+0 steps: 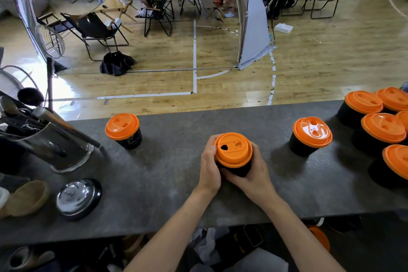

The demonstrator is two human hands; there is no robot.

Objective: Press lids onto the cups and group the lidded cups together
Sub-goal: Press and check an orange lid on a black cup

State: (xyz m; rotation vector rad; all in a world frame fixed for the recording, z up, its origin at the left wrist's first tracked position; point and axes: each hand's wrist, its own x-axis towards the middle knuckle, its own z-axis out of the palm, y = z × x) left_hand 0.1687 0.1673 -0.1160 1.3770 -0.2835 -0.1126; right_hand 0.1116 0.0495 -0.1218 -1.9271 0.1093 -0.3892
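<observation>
— Hands first: why are both wrapped round that one cup?

— Bracing it, I'd judge. The left hand [208, 166] and right hand [254, 173] each grip the black cup [235, 169] from opposite sides, fingers [210, 149] curled up against the rim of its orange lid [233, 150], likely to squeeze the lid down evenly.

— Is the lid seated?

— It looks level, though I cannot tell whether it has snapped fully on.

— And the others?

— To the right of the held cup stands a single cup with a loose-looking lid [311, 132], sitting slightly askew. Farther right, a cluster of lidded cups [375, 126] crowds the tabletop [167, 174] edge, apparently the finished group. Left of the held cup, one lidded cup [123, 130] stands alone, well apart.
</observation>
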